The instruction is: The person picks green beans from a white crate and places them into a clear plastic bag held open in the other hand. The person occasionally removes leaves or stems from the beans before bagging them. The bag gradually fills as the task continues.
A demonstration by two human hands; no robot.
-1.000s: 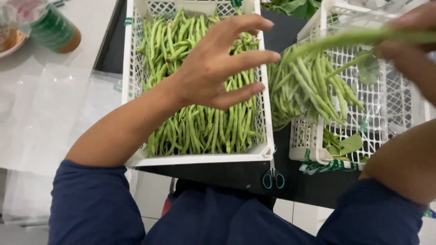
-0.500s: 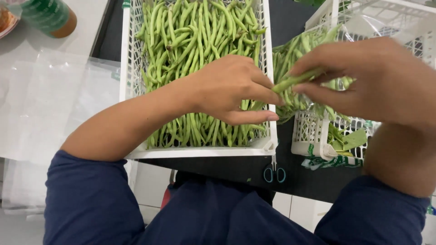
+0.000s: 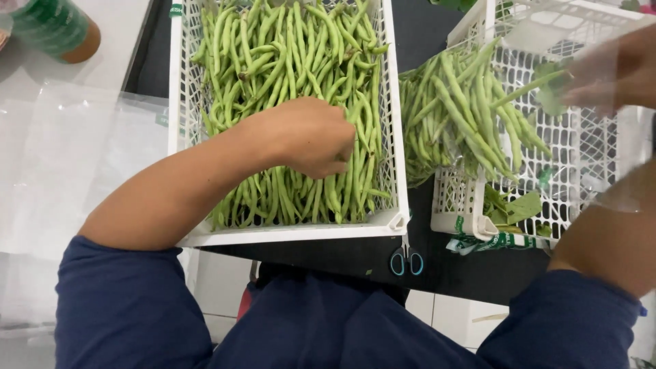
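A white plastic crate (image 3: 294,232) in front of me is packed with green beans (image 3: 287,48) lying lengthwise. My left hand (image 3: 307,137) rests knuckles up on that pile, its fingers curled down and closed on some beans. To the right, a second white crate (image 3: 594,147) holds a looser heap of beans (image 3: 458,116). My right hand (image 3: 615,75), blurred by motion, hovers over this crate. Its fingertips pinch the end of one green bean (image 3: 529,89) that sticks up from the heap.
A green can (image 3: 55,31) stands at the top left on a white table, with clear plastic bags (image 3: 68,157) below it. Small blue-handled scissors (image 3: 406,261) lie on the black surface between the crates. Loose leaves (image 3: 512,208) sit at the right crate's near corner.
The hands met over a bean between the crates, then parted. My left hand dropped onto the left crate's pile. My right hand swung right to the other crate.
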